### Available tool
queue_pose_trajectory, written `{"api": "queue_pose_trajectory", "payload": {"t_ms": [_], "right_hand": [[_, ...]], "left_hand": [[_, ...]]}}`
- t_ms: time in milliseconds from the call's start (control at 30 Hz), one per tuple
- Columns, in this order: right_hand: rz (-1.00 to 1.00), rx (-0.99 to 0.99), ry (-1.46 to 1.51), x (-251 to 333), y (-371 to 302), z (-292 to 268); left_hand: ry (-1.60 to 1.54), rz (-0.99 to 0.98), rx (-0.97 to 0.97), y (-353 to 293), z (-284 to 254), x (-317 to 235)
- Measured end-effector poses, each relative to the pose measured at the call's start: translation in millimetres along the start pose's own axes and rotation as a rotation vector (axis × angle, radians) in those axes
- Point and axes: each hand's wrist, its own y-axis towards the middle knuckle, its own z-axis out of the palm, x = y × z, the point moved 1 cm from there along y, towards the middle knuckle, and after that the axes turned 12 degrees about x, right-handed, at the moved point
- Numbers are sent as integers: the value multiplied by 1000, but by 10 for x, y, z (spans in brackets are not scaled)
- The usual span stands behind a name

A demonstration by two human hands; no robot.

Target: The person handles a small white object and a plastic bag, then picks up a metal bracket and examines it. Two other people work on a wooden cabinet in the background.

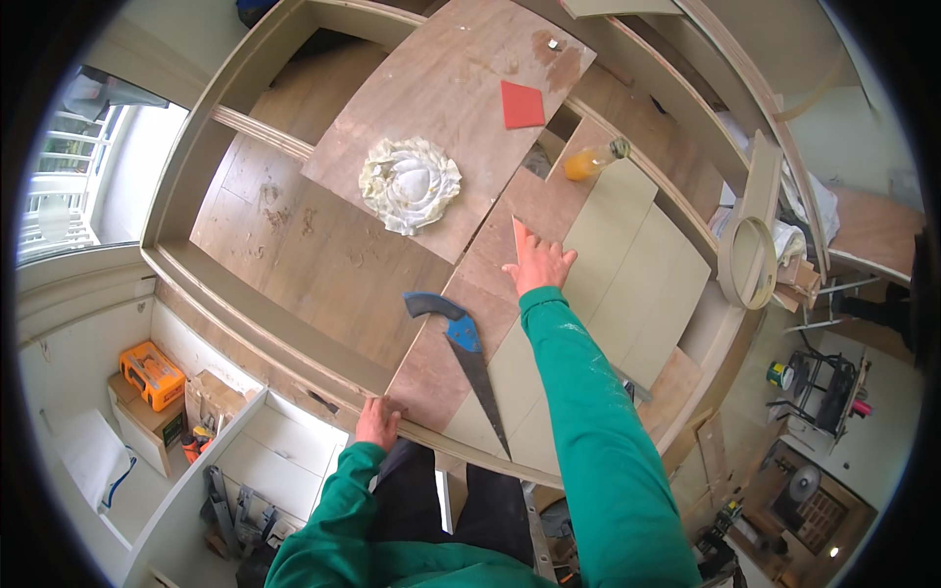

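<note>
My right hand (542, 265) lies on a reddish plywood board (480, 269) with its fingers apart. A small pale pointed shape shows by its index finger; I cannot tell what it is. At the near end of the same board, the fingers of my left hand (377, 423) curl over the edge. Between my hands a handsaw (472, 358) with a blue and black handle lies across the board, its blade pointing toward me. Beyond the board, a crumpled whitish cloth ring (410, 185) and a red flat scraper (522, 105) rest on a wider plywood sheet (392, 108).
A bottle of orange liquid (591, 160) stands near the board's far end. Beige panels (627, 265) lie to the right, inside a curved wooden frame (265, 333). A tape-like roll (747, 263) hangs at the right. An orange tool case (152, 375) sits at lower left.
</note>
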Motion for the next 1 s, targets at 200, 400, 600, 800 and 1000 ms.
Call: {"api": "queue_pose_trajectory", "payload": {"t_ms": [200, 400, 600, 800, 1000], "right_hand": [[11, 20, -141, 150, 42, 171], [-139, -249, 228, 116, -316, -70], [-91, -63, 590, -184, -1830, 461], [213, 538, 825, -718, -3830, 1607], [445, 620, 1012, -844, -5156, 2907]], "left_hand": [[-66, -13, 58, -215, -54, 44], [-14, 15, -82, -289, 100, 169], [-189, -131, 109, -433, -20, 775], [-39, -465, 589, -459, -621, 717], [344, -304, 433, -216, -850, 83]]}}
